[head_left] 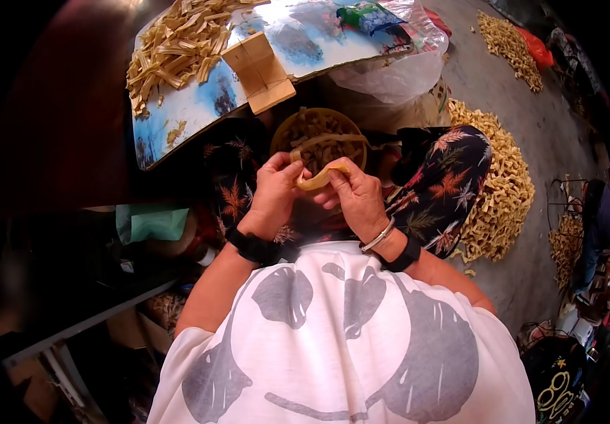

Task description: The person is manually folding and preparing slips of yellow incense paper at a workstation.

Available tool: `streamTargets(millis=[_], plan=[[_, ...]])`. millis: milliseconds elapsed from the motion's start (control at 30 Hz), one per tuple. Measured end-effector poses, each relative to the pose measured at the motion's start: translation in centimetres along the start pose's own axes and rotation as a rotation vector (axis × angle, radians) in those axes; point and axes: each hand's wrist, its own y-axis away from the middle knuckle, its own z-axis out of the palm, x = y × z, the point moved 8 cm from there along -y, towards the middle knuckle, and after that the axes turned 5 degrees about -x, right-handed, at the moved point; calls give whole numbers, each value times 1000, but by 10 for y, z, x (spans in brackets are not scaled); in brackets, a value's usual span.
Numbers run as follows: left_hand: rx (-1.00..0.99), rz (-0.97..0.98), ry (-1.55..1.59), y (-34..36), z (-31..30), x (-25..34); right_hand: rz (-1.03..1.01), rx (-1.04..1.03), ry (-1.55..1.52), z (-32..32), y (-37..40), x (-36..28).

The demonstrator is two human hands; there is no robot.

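Both my hands are in front of my lap, working on one pale yellow flat strip (319,178). My left hand (275,189) pinches the strip's near-left part between thumb and fingers. My right hand (360,200) grips the other side, its thumb pressed over the bent strip and some fingers underneath. A long end of the strip seems to loop beyond the hands over a round yellow basin (276,138). Inside the basin lie many small folded pieces (310,128), partly hidden by the strip.
A blue-and-white board (287,35) ahead carries a pile of flat strips (185,49), a wooden angled block (257,74) and a green packet (370,18). A large heap of folded pieces (503,191) lies on the floor at right, with another heap (508,49) beyond it.
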Motion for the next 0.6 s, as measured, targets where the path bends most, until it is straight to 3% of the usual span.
streamTargets(millis=[67,100,133,200,233,267,300,400,433,533,600], plan=[[66,129,-501,6,5,18,-264,20,416,0,-1,-21],[72,153,-667,8,6,21,-334,23,420,1,-3,-27],[39,352,-870,14,15,33,-403,25,425,2,-7,-33],[-39,762,-1264,33,40,48,-351,-20,326,2,-15,-29],[-36,782,-1467,38,46,46,-230,-68,223,3,-20,-17],[-6,831,-1543,45,51,51,-110,-116,119,5,-25,-5],[27,880,-1619,51,56,57,-171,-39,296,4,-31,-3],[92,999,-1692,59,57,60,310,-100,73,7,-34,42],[103,1026,-1681,60,58,58,308,-86,-70,12,-32,46],[131,1053,-1679,64,59,55,197,9,45,9,-34,39],[147,1014,-1664,61,56,55,127,-57,99,13,-33,28]])
